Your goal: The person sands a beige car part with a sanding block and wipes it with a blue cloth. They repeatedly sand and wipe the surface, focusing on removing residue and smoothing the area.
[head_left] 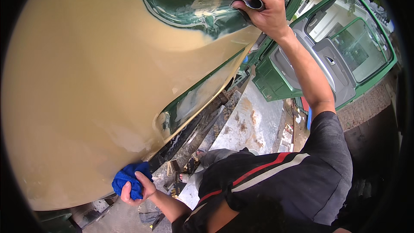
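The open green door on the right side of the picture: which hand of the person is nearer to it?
The right hand. It grips the edge of the vehicle's window opening, a short way left of the open green door. The left hand holds a blue cloth low on the tan body panel, much farther away.

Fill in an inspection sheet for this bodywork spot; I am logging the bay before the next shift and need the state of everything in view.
Surface: vehicle body panel, mostly coated in tan filler, green paint showing at the upper edge and in a strip along the lower right.
Job's things: blue cloth bunched against the panel's lower edge.
Clutter: debris and scraps on the ground below the panel.
Hands: left hand grips the blue cloth; right hand grips a dark edge at the top of the panel.
Cables: nothing seen.
Surroundings: detached green vehicle door leaning at the right, grey inner trim facing out; brick paving beside it.
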The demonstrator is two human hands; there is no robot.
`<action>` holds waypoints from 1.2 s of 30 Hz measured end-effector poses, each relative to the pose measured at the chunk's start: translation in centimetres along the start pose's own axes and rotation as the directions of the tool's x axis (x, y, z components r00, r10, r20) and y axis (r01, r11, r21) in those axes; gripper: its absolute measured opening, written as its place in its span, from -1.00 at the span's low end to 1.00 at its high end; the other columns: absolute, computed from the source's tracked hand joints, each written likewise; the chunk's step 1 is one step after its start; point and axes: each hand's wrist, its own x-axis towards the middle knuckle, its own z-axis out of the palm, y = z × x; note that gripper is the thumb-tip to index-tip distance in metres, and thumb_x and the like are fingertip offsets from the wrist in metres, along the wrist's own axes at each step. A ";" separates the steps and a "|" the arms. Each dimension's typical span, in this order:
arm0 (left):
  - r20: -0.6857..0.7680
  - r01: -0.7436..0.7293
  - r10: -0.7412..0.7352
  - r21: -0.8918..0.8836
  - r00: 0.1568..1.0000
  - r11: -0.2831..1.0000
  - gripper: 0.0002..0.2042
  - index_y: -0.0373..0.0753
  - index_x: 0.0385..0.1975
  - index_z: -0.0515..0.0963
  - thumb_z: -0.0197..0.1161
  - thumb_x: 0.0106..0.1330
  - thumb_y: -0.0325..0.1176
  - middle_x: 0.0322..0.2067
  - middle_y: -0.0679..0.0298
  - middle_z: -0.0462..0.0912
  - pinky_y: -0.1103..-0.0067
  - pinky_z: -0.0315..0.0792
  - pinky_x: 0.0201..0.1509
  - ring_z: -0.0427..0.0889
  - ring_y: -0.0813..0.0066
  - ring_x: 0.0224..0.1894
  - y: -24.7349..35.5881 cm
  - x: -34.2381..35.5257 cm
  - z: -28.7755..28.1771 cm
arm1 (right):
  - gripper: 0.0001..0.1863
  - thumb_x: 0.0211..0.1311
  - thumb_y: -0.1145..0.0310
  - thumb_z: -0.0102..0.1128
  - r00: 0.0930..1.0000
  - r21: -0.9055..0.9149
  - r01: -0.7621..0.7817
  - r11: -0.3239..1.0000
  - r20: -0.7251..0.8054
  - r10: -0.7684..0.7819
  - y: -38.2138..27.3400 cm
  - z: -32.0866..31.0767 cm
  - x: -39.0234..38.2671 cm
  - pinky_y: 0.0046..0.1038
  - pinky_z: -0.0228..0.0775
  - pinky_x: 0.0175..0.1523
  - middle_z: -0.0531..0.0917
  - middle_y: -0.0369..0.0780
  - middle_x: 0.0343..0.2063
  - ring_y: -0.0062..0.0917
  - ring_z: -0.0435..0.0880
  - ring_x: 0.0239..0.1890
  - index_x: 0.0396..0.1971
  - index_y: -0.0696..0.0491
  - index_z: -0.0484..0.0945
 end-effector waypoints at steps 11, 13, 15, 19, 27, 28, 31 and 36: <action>-0.076 -0.030 0.038 0.097 0.996 0.995 -0.59 -0.27 -0.21 0.52 0.61 -0.03 -0.55 -0.30 0.20 0.55 0.30 0.49 -0.14 0.60 0.19 -0.31 0.0 -0.5 0.2 | -0.66 0.04 0.21 0.60 0.975 -0.037 -0.209 0.977 0.069 0.211 -3.7 -0.6 1.1 -0.41 0.38 -0.47 0.61 -0.17 -0.62 -0.33 0.60 -0.60 -0.47 0.10 0.61; -0.137 -0.045 0.061 0.116 0.989 0.992 -0.60 -0.32 -0.24 0.59 0.65 -0.07 -0.55 -0.30 0.22 0.59 0.37 0.47 -0.11 0.59 0.28 -0.29 -0.1 -0.4 0.3 | -0.63 0.03 0.14 0.60 1.000 0.009 0.001 1.000 -0.008 -0.001 -5.7 1.0 3.0 -0.34 0.35 -0.48 0.57 -0.16 -0.61 -0.21 0.54 -0.58 -0.49 0.09 0.59; -0.107 -0.091 0.104 0.119 0.989 0.989 -0.60 -0.32 -0.25 0.59 0.65 -0.07 -0.56 -0.30 0.22 0.60 0.37 0.48 -0.12 0.59 0.28 -0.30 -0.1 -0.2 0.3 | -0.63 0.06 0.16 0.59 0.997 0.008 -0.068 0.998 0.024 0.068 -3.8 0.3 1.9 -0.35 0.35 -0.48 0.57 -0.16 -0.63 -0.22 0.53 -0.60 -0.49 0.10 0.59; -0.110 -0.077 0.085 0.073 0.990 0.994 -0.60 -0.33 -0.24 0.58 0.65 -0.07 -0.56 -0.31 0.22 0.60 0.36 0.49 -0.13 0.59 0.28 -0.31 0.0 -0.5 0.7 | -0.63 0.06 0.18 0.60 0.963 0.100 -0.270 0.958 0.050 0.266 -3.0 -0.4 0.4 -0.36 0.33 -0.48 0.57 -0.12 -0.67 -0.25 0.46 -0.67 -0.45 0.14 0.61; -0.065 -0.123 0.133 0.142 0.989 0.982 -0.59 -0.34 -0.22 0.57 0.65 -0.05 -0.57 -0.29 0.21 0.61 0.34 0.50 -0.13 0.61 0.24 -0.30 0.2 -0.4 0.8 | -0.76 0.12 0.28 0.55 0.913 0.147 -0.401 0.904 0.149 0.381 -3.3 -1.3 0.6 -0.45 0.54 -0.34 0.75 -0.18 -0.56 -0.46 0.73 -0.52 -0.37 0.13 0.73; -0.090 -0.142 0.159 0.177 0.983 0.974 -0.59 -0.34 -0.21 0.57 0.64 -0.05 -0.58 -0.28 0.21 0.62 0.34 0.50 -0.13 0.61 0.25 -0.30 0.1 -0.4 0.8 | -0.74 0.10 0.27 0.57 0.944 0.079 -0.318 0.945 0.115 0.308 -5.5 -0.5 1.8 -0.42 0.49 -0.38 0.71 -0.16 -0.59 -0.38 0.68 -0.56 -0.41 0.12 0.71; -0.118 -0.121 0.139 0.155 0.983 0.981 -0.60 -0.34 -0.22 0.58 0.64 -0.05 -0.58 -0.28 0.21 0.62 0.34 0.51 -0.13 0.61 0.25 -0.30 0.0 -0.7 0.8 | -0.68 0.03 0.24 0.61 0.973 0.114 -0.231 0.966 0.039 0.228 -6.2 0.5 2.5 -0.40 0.40 -0.46 0.65 -0.13 -0.64 -0.30 0.61 -0.62 -0.48 0.12 0.64; -0.100 -0.117 0.136 0.181 0.986 0.976 -0.61 -0.34 -0.23 0.58 0.64 -0.05 -0.58 -0.30 0.21 0.63 0.34 0.51 -0.14 0.61 0.25 -0.32 0.4 -0.4 1.1 | -0.67 0.02 0.21 0.62 0.987 0.115 -0.161 0.980 0.007 0.161 -4.3 0.5 1.0 -0.44 0.40 -0.49 0.64 -0.21 -0.63 -0.38 0.63 -0.61 -0.51 0.08 0.60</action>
